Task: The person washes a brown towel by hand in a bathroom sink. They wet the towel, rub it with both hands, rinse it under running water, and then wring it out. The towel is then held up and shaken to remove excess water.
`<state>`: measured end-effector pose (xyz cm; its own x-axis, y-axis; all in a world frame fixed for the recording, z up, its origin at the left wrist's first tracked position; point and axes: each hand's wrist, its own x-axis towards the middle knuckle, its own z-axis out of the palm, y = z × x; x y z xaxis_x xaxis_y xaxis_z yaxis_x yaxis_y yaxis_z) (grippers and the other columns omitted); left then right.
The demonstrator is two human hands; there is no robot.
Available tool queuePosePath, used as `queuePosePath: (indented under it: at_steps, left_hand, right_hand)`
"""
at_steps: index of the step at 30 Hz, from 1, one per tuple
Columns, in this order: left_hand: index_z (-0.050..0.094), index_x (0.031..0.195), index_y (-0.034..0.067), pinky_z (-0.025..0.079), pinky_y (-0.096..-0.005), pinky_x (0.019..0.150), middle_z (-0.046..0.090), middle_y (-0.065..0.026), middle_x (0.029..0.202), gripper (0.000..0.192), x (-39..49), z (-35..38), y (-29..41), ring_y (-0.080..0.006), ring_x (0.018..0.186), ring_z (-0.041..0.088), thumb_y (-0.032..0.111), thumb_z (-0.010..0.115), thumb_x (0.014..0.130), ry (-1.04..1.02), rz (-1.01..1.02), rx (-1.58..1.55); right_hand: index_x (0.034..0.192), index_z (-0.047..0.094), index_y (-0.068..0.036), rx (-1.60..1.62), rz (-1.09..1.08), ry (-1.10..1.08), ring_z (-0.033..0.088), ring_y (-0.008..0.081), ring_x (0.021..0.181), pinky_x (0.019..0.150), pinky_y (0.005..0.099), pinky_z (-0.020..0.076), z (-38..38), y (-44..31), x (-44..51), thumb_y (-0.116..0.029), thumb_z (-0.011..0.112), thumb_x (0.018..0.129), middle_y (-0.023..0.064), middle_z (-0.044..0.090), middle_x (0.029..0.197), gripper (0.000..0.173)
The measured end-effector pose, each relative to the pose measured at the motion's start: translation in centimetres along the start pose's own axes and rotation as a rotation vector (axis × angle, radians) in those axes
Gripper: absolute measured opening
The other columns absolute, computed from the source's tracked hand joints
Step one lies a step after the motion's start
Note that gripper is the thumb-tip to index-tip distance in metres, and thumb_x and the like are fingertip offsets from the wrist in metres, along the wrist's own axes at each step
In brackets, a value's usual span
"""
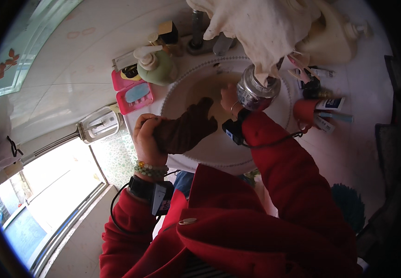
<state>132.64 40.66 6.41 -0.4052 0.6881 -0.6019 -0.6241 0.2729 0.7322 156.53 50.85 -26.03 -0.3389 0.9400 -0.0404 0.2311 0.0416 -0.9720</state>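
Observation:
My left hand (pixel 148 137) grips one end of a dark brown cloth (pixel 190 128), bunched up over the near left part of a white washbasin (pixel 172 100). A patterned line runs round the basin's rim. Inside the basin, my right hand (pixel 229 98) reaches down towards brownish water (pixel 205 83). A round silvery object (pixel 258 91) covers part of this hand from above, so whether its fingers hold anything is unclear. Each wrist carries a strapped device with a cable.
Above the basin hangs a white cloth (pixel 259 34). On the left rim are a green pump bottle (pixel 157 67) and a pink soap box (pixel 134 98) with blue soap. To the right lies a red cup (pixel 302 111) with tubes. A bright window (pixel 54 184) is at left.

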Motion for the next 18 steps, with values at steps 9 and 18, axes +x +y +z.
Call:
queuePosePath:
  at_steps: [9, 18]
  left_hand:
    - [0.058, 0.087, 0.004, 0.051, -0.0321, 0.076, 0.063, -0.0103, 0.084, 0.009, 1.1, -0.5, -2.0, -0.0218, 0.081, 0.062, 0.012, 0.056, 0.083, -0.099, -0.373, -0.195]
    - [0.061, 0.081, 0.001, 0.048, -0.0313, 0.067, 0.061, -0.0103, 0.075, 0.011, -0.9, 2.5, 2.3, -0.0227, 0.068, 0.059, 0.01, 0.063, 0.074, -0.043, 0.54, 0.572]
  right_hand:
    - [0.14, 0.034, -0.008, 1.419, 0.61, -0.306, 0.046, 0.0347, 0.122, 0.102, 0.0426, 0.0397, -0.9, -22.4, -4.0, -0.052, 0.05, 0.091, 0.0141, 0.047, 0.133, 0.068]
    - [0.121, 0.043, -0.007, 1.13, 0.405, -0.142, 0.057, 0.0235, 0.106, 0.081, 0.0456, 0.0559, 0.5, -34.8, -7.8, -0.029, 0.068, 0.086, 0.0089, 0.054, 0.117, 0.048]
